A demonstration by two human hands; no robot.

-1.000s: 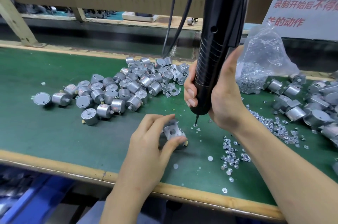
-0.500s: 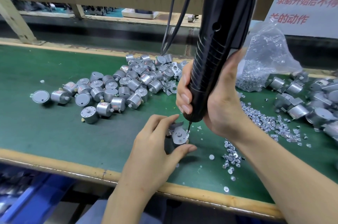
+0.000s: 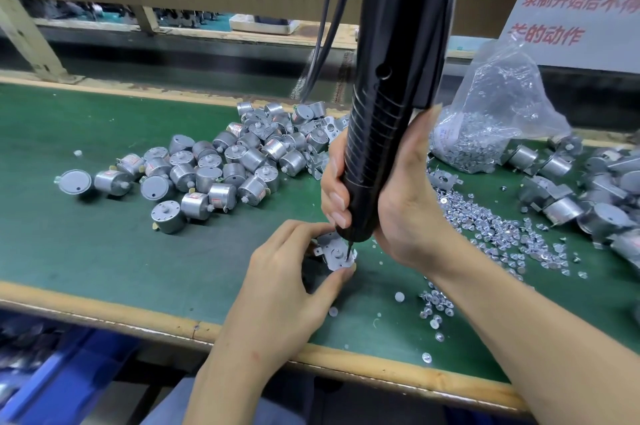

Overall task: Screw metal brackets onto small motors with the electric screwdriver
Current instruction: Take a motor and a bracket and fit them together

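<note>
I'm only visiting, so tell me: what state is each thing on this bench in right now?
Left hand: pinches the bracket between finger and thumb.
Right hand: wrapped round the electric screwdriver.
Electric screwdriver: upright, bit tip down on the bracket.
Bracket: face up, being screwed.
Loose motors: heaped, lying every way.
Plastic bag: slumped, part full of screws.
Loose screws: scattered.

One electric screwdriver (image 3: pixel 388 95), one bracket (image 3: pixel 334 253) under its bit, two heaps of motors (image 3: pixel 225 164) (dozens at left, the right heap (image 3: pixel 588 189) cut off), one bag of screws (image 3: pixel 498 112), two cables (image 3: pixel 321 26), one sign (image 3: pixel 581 8)
</note>
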